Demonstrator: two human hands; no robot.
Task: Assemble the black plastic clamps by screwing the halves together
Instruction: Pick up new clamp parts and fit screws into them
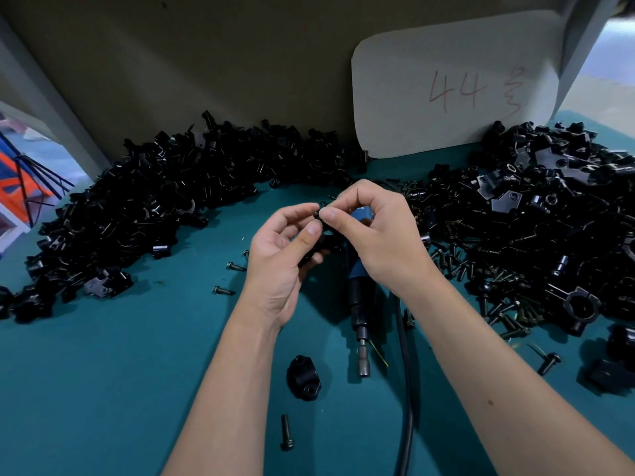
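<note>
Between both hands [319, 235], clamp half [318, 250].

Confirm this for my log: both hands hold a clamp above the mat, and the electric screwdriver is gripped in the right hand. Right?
Not quite. The head view shows the electric screwdriver lying on the mat, unheld. Both the left hand and the right hand hold the clamp.

A white card [453, 87], propped well beyond the fingers [330, 214], bears "44" handwritten in red, followed by one unreadable character.
</note>
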